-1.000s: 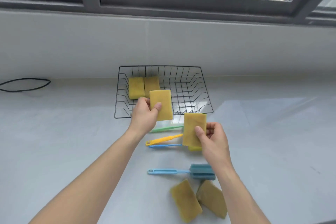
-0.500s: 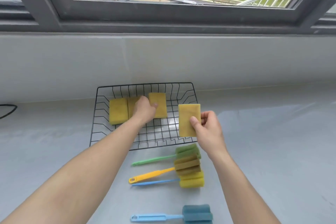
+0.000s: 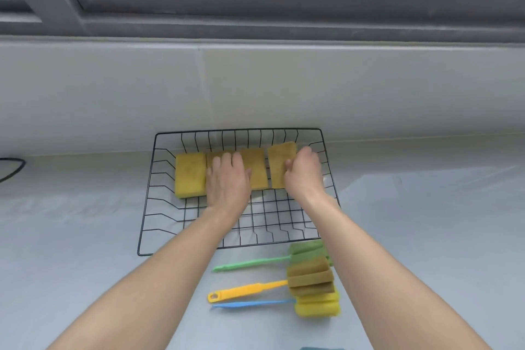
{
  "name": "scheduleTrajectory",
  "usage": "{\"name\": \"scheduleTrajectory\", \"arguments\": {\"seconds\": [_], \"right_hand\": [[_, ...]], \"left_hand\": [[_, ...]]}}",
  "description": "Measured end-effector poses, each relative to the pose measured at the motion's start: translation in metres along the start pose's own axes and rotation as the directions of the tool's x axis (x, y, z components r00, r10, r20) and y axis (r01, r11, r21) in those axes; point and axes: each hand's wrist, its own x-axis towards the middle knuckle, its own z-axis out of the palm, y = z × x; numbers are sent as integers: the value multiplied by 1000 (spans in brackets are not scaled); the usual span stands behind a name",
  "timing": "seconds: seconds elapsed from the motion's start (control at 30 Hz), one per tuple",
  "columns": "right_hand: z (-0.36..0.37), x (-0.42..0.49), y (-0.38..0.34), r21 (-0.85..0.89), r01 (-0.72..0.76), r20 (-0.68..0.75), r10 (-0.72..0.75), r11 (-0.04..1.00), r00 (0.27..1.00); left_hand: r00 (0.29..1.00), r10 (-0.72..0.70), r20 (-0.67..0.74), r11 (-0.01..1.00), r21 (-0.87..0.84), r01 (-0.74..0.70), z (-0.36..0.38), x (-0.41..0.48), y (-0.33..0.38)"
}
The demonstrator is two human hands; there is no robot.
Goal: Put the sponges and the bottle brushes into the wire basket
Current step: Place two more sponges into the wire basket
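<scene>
A black wire basket [image 3: 159, 207] sits on a pale grey counter [image 3: 71, 221] against the wall below a window. Along its far side four yellow sponges lie in a row. The leftmost sponge [image 3: 190, 175] lies free. The left hand [image 3: 227, 182] rests palm down, fingers spread loosely, over the second sponge [image 3: 214, 158] and the edge of the third sponge [image 3: 257, 167]; it grips nothing. The right hand [image 3: 302, 172] pinches the right edge of the fourth sponge [image 3: 279, 162], which tilts slightly at the right end of the row.

Near of the basket, on the counter, three bottle brushes lie side by side with handles pointing left: a green brush [image 3: 252, 263], an orange brush [image 3: 247, 290] and a blue-handled brush [image 3: 252, 304] with a yellow head.
</scene>
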Motion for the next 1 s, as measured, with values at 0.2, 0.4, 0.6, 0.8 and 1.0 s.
{"name": "scheduleTrajectory", "arguments": {"seconds": [0.2, 0.4, 0.6, 0.8, 1.0], "right_hand": [[13, 4, 1, -100, 67, 17, -65, 993, 998], [16, -10, 16, -285, 315, 78, -305, 905, 949], [20, -11, 27, -349, 505, 203, -463, 789, 863], [29, -9, 23, -414, 494, 207, -450, 764, 869], [24, -14, 18, -417, 446, 192, -403, 792, 895]], "left_hand": [[995, 75, -71, 997, 29, -73, 15, -1, -11], [990, 140, 29, 988, 67, -142, 14, -3, -18], [964, 199, 175, 969, 109, -220, 14, -6, -26], [952, 210, 223, 958, 149, -246, 16, -2, -28], [944, 166, 286, 970, 126, -209, 8, 0, -22]]}}
